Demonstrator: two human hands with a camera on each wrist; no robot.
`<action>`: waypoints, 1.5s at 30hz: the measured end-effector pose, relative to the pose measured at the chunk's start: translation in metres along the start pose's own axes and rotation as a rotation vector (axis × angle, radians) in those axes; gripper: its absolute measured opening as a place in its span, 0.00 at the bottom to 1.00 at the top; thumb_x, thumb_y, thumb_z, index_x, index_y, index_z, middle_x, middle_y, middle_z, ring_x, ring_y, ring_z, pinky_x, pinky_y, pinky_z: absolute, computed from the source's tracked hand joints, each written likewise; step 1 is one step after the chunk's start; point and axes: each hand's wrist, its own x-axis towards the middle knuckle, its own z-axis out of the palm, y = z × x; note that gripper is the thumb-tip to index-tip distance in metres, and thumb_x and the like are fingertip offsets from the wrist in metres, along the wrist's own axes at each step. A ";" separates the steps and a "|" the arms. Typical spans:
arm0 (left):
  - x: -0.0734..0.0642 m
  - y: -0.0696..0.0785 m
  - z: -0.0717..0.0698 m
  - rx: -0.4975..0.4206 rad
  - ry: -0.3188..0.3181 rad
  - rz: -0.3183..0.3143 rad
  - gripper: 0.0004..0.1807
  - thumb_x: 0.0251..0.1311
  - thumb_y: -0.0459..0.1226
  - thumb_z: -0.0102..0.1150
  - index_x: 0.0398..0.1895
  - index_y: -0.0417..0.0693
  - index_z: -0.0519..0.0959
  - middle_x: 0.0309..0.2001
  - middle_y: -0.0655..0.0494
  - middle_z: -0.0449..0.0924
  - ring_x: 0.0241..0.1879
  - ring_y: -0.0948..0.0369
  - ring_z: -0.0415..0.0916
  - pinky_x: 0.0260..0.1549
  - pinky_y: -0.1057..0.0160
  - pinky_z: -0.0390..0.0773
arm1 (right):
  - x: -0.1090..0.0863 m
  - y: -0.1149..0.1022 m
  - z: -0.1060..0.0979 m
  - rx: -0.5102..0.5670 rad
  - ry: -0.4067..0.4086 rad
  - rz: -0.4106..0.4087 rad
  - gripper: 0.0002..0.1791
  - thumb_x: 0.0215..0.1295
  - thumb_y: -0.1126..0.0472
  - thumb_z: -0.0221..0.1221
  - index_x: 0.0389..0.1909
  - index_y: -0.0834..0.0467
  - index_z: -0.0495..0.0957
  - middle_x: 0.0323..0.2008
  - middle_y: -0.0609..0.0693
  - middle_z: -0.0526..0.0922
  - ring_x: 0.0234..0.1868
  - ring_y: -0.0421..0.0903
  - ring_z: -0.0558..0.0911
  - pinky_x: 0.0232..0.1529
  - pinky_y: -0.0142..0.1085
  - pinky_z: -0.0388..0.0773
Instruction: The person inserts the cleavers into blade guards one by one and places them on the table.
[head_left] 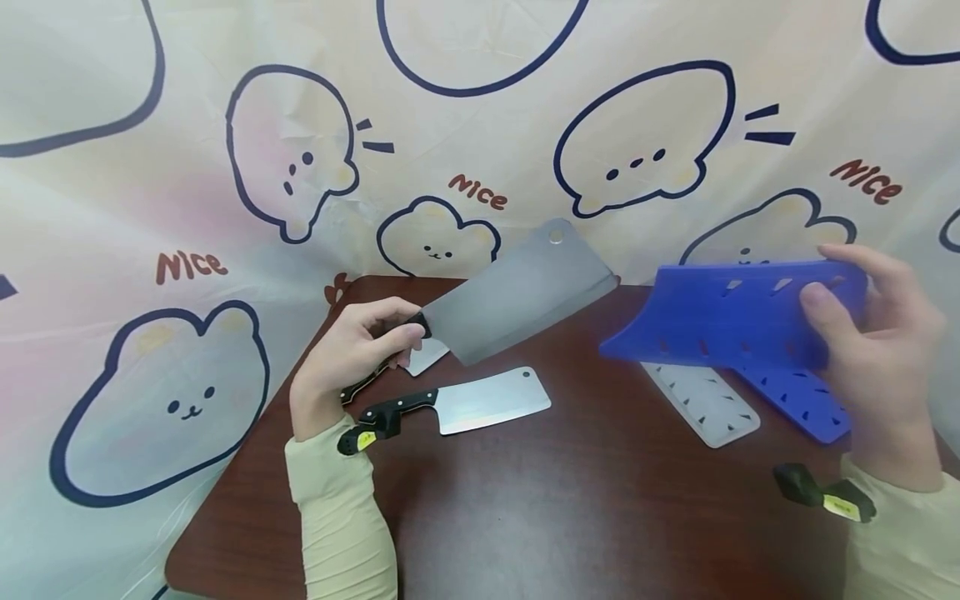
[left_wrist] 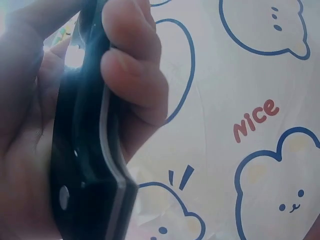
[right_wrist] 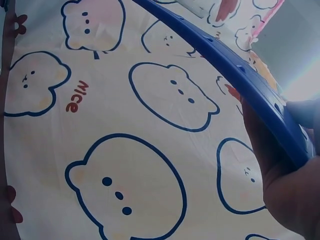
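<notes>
My left hand (head_left: 360, 346) grips a cleaver (head_left: 521, 292) by its black handle, the broad blade raised and tilted up to the right. In the left wrist view, fingers curl round that riveted handle (left_wrist: 90, 150). On the right, my right hand (head_left: 881, 333) pinches a blue slotted blade sheath (head_left: 727, 312) between thumb and fingers, held above the table with its flared end toward the cleaver. The right wrist view shows the sheath (right_wrist: 240, 75) nearly edge-on. Cleaver and sheath are apart.
A second cleaver (head_left: 495, 400) lies flat on the brown table (head_left: 525, 517); another blade (head_left: 427, 354) is partly hidden behind my left hand. A white slotted sheath (head_left: 705, 404) and another blue sheath (head_left: 806, 404) lie at the right. A cartoon-printed curtain (head_left: 420, 167) hangs behind.
</notes>
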 end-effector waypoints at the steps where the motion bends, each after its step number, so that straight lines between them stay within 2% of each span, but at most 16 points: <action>1: -0.001 0.001 0.000 -0.005 0.001 0.001 0.06 0.66 0.31 0.58 0.43 0.44 0.80 0.28 0.53 0.78 0.22 0.58 0.74 0.26 0.64 0.78 | 0.000 -0.001 0.001 0.019 0.010 0.006 0.21 0.62 0.76 0.57 0.58 0.73 0.73 0.45 0.54 0.77 0.41 0.44 0.79 0.45 0.22 0.79; 6: -0.002 0.005 0.000 -0.022 0.002 0.015 0.09 0.66 0.30 0.58 0.47 0.43 0.80 0.32 0.52 0.82 0.21 0.59 0.76 0.25 0.60 0.80 | -0.003 -0.003 0.004 0.140 0.042 0.036 0.22 0.61 0.78 0.56 0.57 0.74 0.72 0.47 0.56 0.76 0.41 0.46 0.80 0.43 0.25 0.80; 11: 0.002 0.005 0.002 -0.032 0.000 -0.011 0.11 0.66 0.31 0.57 0.50 0.43 0.79 0.33 0.51 0.84 0.20 0.60 0.77 0.21 0.62 0.79 | -0.003 -0.003 0.005 0.125 0.075 0.064 0.22 0.62 0.77 0.55 0.59 0.73 0.71 0.49 0.55 0.73 0.43 0.47 0.79 0.44 0.24 0.80; 13: 0.003 0.005 0.004 -0.036 0.000 -0.025 0.11 0.66 0.31 0.57 0.51 0.43 0.79 0.33 0.50 0.84 0.20 0.60 0.77 0.20 0.64 0.77 | -0.002 -0.001 0.006 0.140 0.085 0.059 0.22 0.62 0.77 0.56 0.58 0.74 0.71 0.47 0.55 0.73 0.42 0.47 0.79 0.44 0.25 0.80; 19: 0.004 0.005 0.007 -0.034 0.006 -0.032 0.12 0.66 0.31 0.57 0.51 0.42 0.79 0.33 0.49 0.84 0.19 0.60 0.77 0.19 0.64 0.76 | -0.001 0.004 0.008 0.201 0.064 0.043 0.21 0.62 0.78 0.55 0.58 0.75 0.71 0.44 0.56 0.73 0.36 0.45 0.79 0.41 0.27 0.82; 23: 0.005 0.006 0.008 -0.032 0.006 -0.031 0.12 0.67 0.32 0.58 0.52 0.44 0.79 0.33 0.49 0.84 0.20 0.60 0.77 0.19 0.64 0.76 | -0.003 0.002 0.010 0.203 0.056 0.043 0.21 0.62 0.78 0.55 0.58 0.76 0.71 0.48 0.56 0.72 0.39 0.46 0.78 0.42 0.27 0.82; 29: 0.005 0.008 0.009 -0.040 0.034 -0.020 0.11 0.66 0.32 0.58 0.51 0.44 0.79 0.33 0.47 0.84 0.20 0.60 0.77 0.19 0.64 0.76 | -0.005 -0.002 0.013 0.191 0.056 0.052 0.21 0.63 0.78 0.55 0.58 0.75 0.71 0.45 0.56 0.73 0.39 0.46 0.77 0.42 0.27 0.82; 32: 0.005 0.009 0.010 -0.049 0.043 -0.014 0.12 0.66 0.31 0.58 0.51 0.43 0.79 0.34 0.45 0.85 0.21 0.60 0.78 0.20 0.64 0.77 | -0.005 -0.003 0.013 0.171 0.055 0.064 0.21 0.63 0.77 0.54 0.58 0.73 0.71 0.47 0.56 0.74 0.42 0.47 0.79 0.43 0.26 0.81; 40: 0.009 0.008 0.013 -0.071 0.041 -0.007 0.12 0.66 0.31 0.58 0.51 0.42 0.78 0.35 0.39 0.83 0.22 0.60 0.78 0.21 0.64 0.78 | -0.007 0.000 0.017 0.161 0.047 0.148 0.22 0.64 0.76 0.55 0.60 0.70 0.71 0.53 0.59 0.75 0.50 0.49 0.79 0.43 0.26 0.81; 45: 0.011 0.007 0.014 -0.065 0.046 -0.020 0.12 0.66 0.32 0.58 0.52 0.42 0.78 0.34 0.44 0.84 0.22 0.59 0.78 0.20 0.64 0.77 | -0.008 0.002 0.019 0.204 0.061 0.173 0.23 0.64 0.76 0.54 0.60 0.71 0.71 0.53 0.59 0.75 0.51 0.50 0.80 0.44 0.28 0.81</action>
